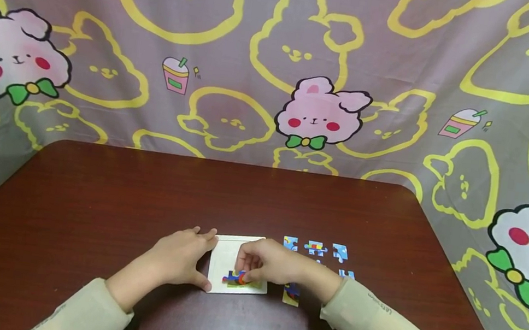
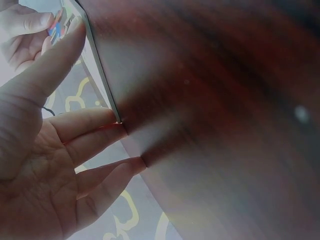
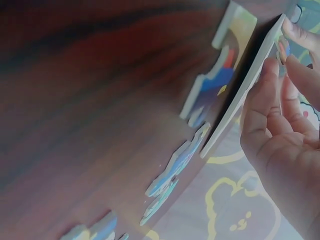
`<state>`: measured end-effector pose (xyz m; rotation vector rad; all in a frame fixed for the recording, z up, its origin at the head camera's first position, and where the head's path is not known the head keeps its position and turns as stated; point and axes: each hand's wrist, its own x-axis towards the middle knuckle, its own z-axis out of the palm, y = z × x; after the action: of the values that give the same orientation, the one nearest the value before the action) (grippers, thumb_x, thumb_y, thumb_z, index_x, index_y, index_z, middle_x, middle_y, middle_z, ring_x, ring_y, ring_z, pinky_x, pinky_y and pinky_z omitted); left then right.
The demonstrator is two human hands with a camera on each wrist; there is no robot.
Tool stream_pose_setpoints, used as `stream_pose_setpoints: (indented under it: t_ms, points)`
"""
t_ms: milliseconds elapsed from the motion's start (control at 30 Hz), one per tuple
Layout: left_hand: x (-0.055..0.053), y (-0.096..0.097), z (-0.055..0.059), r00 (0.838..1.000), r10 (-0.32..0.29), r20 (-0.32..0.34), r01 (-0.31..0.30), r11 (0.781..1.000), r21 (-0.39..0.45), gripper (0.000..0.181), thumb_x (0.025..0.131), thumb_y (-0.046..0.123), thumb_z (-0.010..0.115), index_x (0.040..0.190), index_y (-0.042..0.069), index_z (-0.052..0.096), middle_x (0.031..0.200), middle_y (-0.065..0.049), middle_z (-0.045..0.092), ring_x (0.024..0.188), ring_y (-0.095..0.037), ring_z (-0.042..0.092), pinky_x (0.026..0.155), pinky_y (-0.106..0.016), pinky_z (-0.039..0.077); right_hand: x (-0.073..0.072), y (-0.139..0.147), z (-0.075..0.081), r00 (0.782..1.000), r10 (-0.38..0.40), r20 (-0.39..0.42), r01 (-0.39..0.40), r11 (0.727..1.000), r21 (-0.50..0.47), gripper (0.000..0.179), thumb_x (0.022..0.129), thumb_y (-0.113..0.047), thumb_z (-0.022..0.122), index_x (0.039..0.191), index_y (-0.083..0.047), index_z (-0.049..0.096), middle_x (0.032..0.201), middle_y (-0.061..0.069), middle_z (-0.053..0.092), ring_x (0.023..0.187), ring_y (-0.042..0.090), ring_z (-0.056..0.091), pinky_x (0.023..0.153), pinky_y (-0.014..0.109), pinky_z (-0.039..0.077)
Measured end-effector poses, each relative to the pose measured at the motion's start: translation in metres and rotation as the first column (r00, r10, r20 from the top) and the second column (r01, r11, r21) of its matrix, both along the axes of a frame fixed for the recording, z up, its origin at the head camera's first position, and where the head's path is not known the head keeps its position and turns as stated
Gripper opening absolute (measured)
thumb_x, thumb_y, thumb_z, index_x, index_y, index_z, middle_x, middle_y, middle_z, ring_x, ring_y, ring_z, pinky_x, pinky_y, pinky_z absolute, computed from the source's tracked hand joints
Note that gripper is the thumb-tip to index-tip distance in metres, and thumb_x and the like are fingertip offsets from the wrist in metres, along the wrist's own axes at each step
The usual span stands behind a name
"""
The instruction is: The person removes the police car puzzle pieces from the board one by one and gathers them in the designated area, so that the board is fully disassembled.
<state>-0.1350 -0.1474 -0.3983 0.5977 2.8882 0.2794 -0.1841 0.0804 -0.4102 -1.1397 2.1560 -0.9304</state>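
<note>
A white puzzle tray (image 1: 224,253) lies near the middle of the dark table. My left hand (image 1: 179,256) spans its left edge with the fingers extended, the thumb at the near corner and the fingertips by the far corner. Over the tray, my right hand (image 1: 272,262) pinches a blue and red jigsaw piece (image 1: 232,278) between thumb and curled fingers, low at the tray's near side. Part of that piece is covered by the fingers. A yellow-green patch shows beside it; whether it is a separate piece I cannot tell.
Several loose jigsaw pieces lie right of the tray, among them light blue ones (image 1: 340,252) farther back and a dark blue and yellow one (image 1: 291,295) nearer. My right forearm hides some. A patterned curtain (image 1: 230,122) hangs behind the wooden table (image 1: 152,190).
</note>
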Motion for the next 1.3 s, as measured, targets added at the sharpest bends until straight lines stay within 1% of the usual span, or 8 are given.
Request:
stream_pose_setpoints:
  t_ms: [167,367,633,800,967,1067,1167,1300]
  points:
    - [0.0,0.0,0.0,1.0,0.001,-0.005,-0.001,1.0,-0.001,0.092,0.064,0.05,0.09,0.137,0.004,0.058,0.148,-0.018,0.052,0.133,-0.047,0.05,0.101,-0.06,0.047,0.001,-0.002,0.0,1.0,0.015,-0.001,-0.015,1.0,-0.01,0.012,0.086,0.004,0.071,0.09,-0.005,0.064,0.078,-0.002,0.061,0.071,-0.001,0.054,0.068,0.016,0.05]
    - [-0.001,0.0,-0.001,1.0,-0.001,-0.002,0.001,1.0,-0.005,0.093,0.064,0.051,0.089,0.138,0.004,0.058,0.148,-0.017,0.051,0.133,-0.046,0.05,0.101,-0.06,0.046,0.002,-0.002,0.001,1.0,-0.004,-0.005,0.004,1.0,-0.002,0.012,0.086,0.004,0.07,0.09,-0.006,0.065,0.077,-0.003,0.061,0.07,-0.001,0.053,0.068,0.016,0.05]
    - [-0.001,0.001,-0.001,1.0,-0.006,-0.004,0.006,1.0,-0.006,0.093,0.064,0.051,0.089,0.137,0.004,0.058,0.148,-0.018,0.052,0.133,-0.047,0.05,0.101,-0.06,0.046,0.002,0.003,0.002,1.0,-0.023,-0.003,0.023,1.0,-0.016,0.011,0.087,0.004,0.069,0.094,-0.004,0.067,0.077,0.0,0.063,0.069,0.0,0.054,0.067,0.017,0.05]
    - [0.0,0.0,0.0,1.0,-0.012,-0.007,0.012,1.0,-0.005,0.092,0.064,0.05,0.089,0.137,0.003,0.058,0.148,-0.018,0.052,0.132,-0.047,0.05,0.102,-0.059,0.046,0.003,0.01,0.003,1.0,-0.025,-0.019,0.024,0.999,-0.024,0.008,0.087,0.001,0.071,0.092,-0.005,0.068,0.077,-0.001,0.064,0.07,-0.002,0.054,0.069,0.017,0.05]
    - [-0.001,-0.001,0.002,1.0,-0.02,-0.008,0.02,1.0,-0.003,0.092,0.065,0.049,0.089,0.138,0.001,0.057,0.148,-0.019,0.051,0.133,-0.047,0.05,0.104,-0.059,0.045,0.002,0.021,0.004,0.998,-0.057,0.019,0.058,0.998,-0.033,0.008,0.087,0.0,0.072,0.092,-0.005,0.068,0.076,0.0,0.064,0.068,0.001,0.054,0.065,0.017,0.048]
    - [-0.001,-0.001,0.003,1.0,-0.024,-0.005,0.024,1.0,-0.001,0.092,0.066,0.048,0.089,0.138,0.001,0.057,0.149,-0.019,0.05,0.133,-0.048,0.049,0.105,-0.058,0.044,0.003,0.028,0.003,0.996,-0.08,0.027,0.08,0.997,-0.021,0.008,0.088,-0.001,0.072,0.092,-0.007,0.068,0.076,-0.001,0.065,0.068,0.002,0.055,0.066,0.018,0.048]
    - [0.0,-0.001,0.002,1.0,-0.024,0.0,0.024,1.0,0.0,0.092,0.067,0.048,0.088,0.138,0.001,0.056,0.149,-0.019,0.05,0.134,-0.048,0.049,0.105,-0.059,0.044,0.003,0.036,0.002,0.996,-0.089,0.01,0.089,0.996,-0.02,0.008,0.088,-0.003,0.072,0.092,-0.008,0.068,0.077,-0.003,0.064,0.07,0.002,0.055,0.07,0.02,0.05]
    - [0.001,0.0,0.0,1.0,-0.023,0.002,0.023,1.0,0.001,0.092,0.067,0.048,0.088,0.139,0.001,0.056,0.15,-0.019,0.049,0.134,-0.047,0.048,0.105,-0.059,0.044,0.004,0.048,0.001,0.996,-0.088,-0.022,0.087,0.995,-0.044,0.008,0.088,-0.003,0.072,0.092,-0.008,0.068,0.077,-0.002,0.064,0.074,0.001,0.056,0.075,0.022,0.052]
